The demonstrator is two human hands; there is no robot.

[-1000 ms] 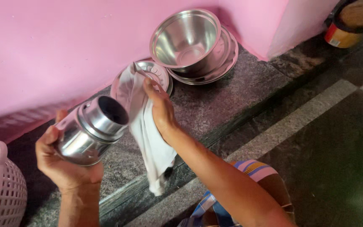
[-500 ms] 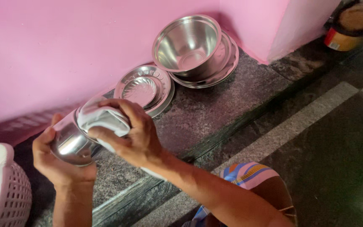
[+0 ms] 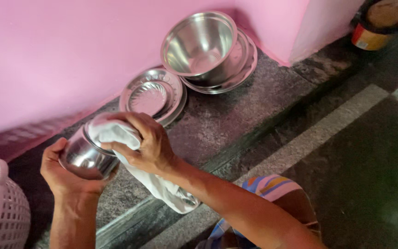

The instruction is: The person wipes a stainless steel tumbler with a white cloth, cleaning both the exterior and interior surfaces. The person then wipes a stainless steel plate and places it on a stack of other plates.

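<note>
We are cupping the round shiny steel pot [image 3: 86,157] in our left hand [image 3: 63,173] while our right hand [image 3: 150,147] fingers are pressing a white cloth [image 3: 116,132] into its mouth.

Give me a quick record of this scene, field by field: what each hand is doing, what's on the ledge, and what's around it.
left hand: cups a steel pot from below
right hand: presses a white cloth into the pot's mouth; cloth tail hangs below the wrist
ledge: dark stone, along a pink wall
on ledge: steel bowl resting on plates, leaning at the wall; embossed steel plates beside it
lower left: white plastic basket
upper right: round container, partly cut off
</note>
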